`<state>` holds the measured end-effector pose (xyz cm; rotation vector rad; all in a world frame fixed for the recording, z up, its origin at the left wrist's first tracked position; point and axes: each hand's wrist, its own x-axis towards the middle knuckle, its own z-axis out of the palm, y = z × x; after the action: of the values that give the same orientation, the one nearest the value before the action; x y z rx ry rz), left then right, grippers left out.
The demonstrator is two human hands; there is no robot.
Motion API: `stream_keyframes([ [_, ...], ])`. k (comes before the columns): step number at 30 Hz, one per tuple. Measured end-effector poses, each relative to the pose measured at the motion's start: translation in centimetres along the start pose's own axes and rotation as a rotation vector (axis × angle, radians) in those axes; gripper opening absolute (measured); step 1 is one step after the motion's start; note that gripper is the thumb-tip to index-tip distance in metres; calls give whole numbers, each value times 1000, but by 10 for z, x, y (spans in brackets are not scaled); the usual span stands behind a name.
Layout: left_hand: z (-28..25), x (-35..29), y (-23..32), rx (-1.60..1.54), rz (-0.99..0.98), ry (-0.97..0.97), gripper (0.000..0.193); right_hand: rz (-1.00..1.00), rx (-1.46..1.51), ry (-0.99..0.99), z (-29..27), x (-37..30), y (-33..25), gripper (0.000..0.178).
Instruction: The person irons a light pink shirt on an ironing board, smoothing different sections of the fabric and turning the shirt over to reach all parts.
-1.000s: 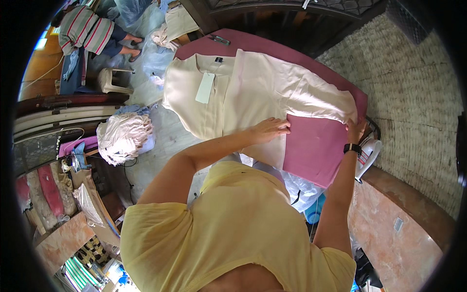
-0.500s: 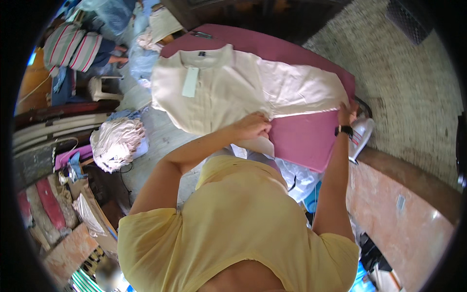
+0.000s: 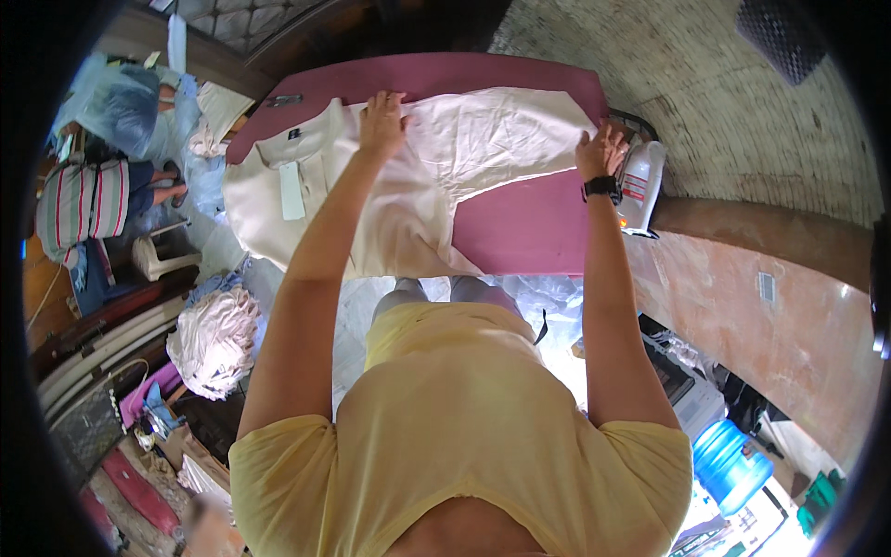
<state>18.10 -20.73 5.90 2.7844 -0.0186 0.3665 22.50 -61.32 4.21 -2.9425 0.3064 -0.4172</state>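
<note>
A cream long-sleeved shirt (image 3: 371,218) with a pale tag (image 3: 291,191) lies spread on a maroon-covered ironing board (image 3: 520,232). Its collar points to the far left, and one sleeve (image 3: 510,130) stretches to the right. My left hand (image 3: 381,123) rests on the shirt near the shoulder at the far side, fingers extended. At the cuff end of the sleeve is my right hand (image 3: 601,156), wearing a dark watch, its fingers spread at the board's right edge. Just beyond it stands a white iron (image 3: 640,186).
A small dark tool (image 3: 284,100) lies at the board's far left corner. On the left are a heap of pale cloth (image 3: 215,342), a plastic stool (image 3: 162,255) and a person in striped clothing (image 3: 83,209). A blue water bottle (image 3: 733,464) stands at lower right.
My left hand has gone from the shirt's near side up to the far shoulder area. My right hand remains by the cuff, its fingers now more spread. The whole view has shifted.
</note>
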Motion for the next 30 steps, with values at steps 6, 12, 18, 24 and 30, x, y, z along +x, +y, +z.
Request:
stream_keyframes([
  [6,5,30,-7,348,-48,-414,45,-137,317,-181,5,3,29,35],
  [12,25,43,36,7,-2,-367,41,20,873,-303,-4,-33,9,32],
  [18,41,60,57,-212,54,-435,31,-208,956,-308,-31,-82,-13,30],
  [24,43,80,53,-432,149,-310,25,-206,616,56,-51,-31,12,35],
  [30,26,57,110,-54,216,157,37,-45,234,143,-24,4,26,47],
])
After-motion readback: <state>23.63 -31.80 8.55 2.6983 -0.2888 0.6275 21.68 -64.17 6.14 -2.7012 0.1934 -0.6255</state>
